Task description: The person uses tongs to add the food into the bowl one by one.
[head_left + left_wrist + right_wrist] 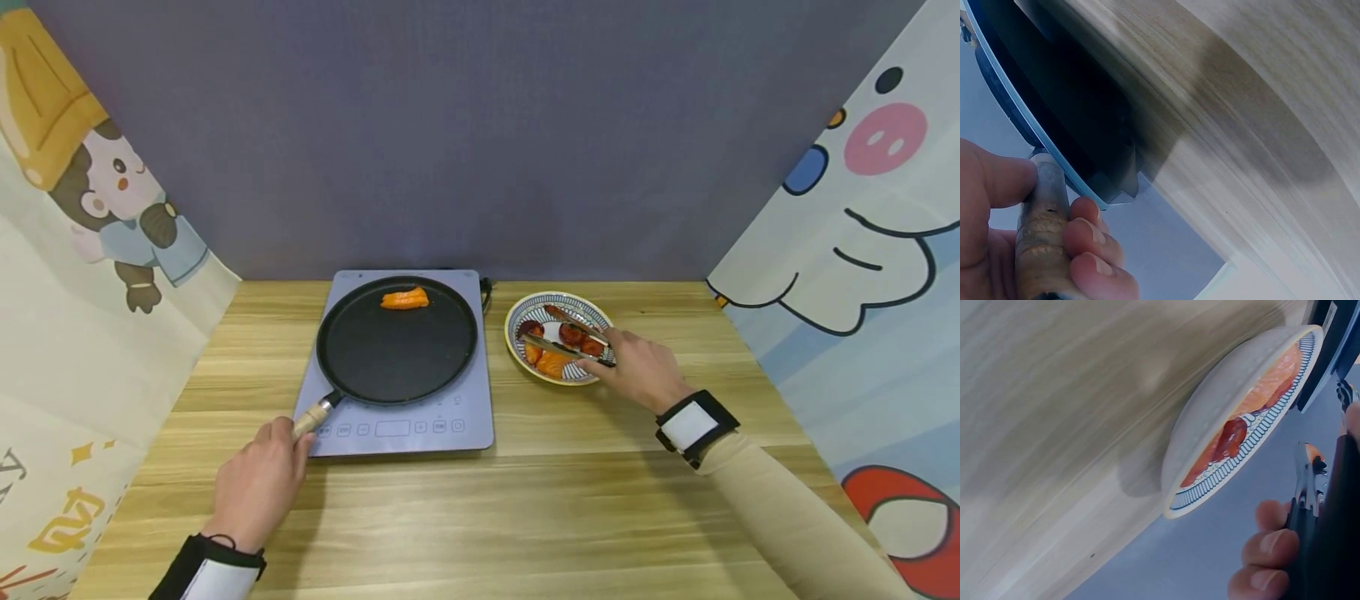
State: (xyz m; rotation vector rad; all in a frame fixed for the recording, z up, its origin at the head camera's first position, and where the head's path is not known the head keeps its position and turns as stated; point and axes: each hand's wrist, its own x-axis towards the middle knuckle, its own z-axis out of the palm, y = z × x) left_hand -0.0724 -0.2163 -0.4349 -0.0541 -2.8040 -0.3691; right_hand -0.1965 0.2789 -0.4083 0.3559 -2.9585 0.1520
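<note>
My left hand grips the wooden handle of a flat black frying pan. In the left wrist view the thumb and fingers wrap that handle. An orange piece of salmon lies near the pan's far rim. My right hand holds metal tongs with dark grips over a patterned bowl. The tongs' arms are spread apart above orange salmon and dark red pieces in the bowl. Whether the tips touch any food, I cannot tell.
Under the pan is a pale induction cooker with touch controls along its front. A black cord shows at its back right corner. A grey panel stands behind the wooden table, with cartoon-printed cloths at both sides.
</note>
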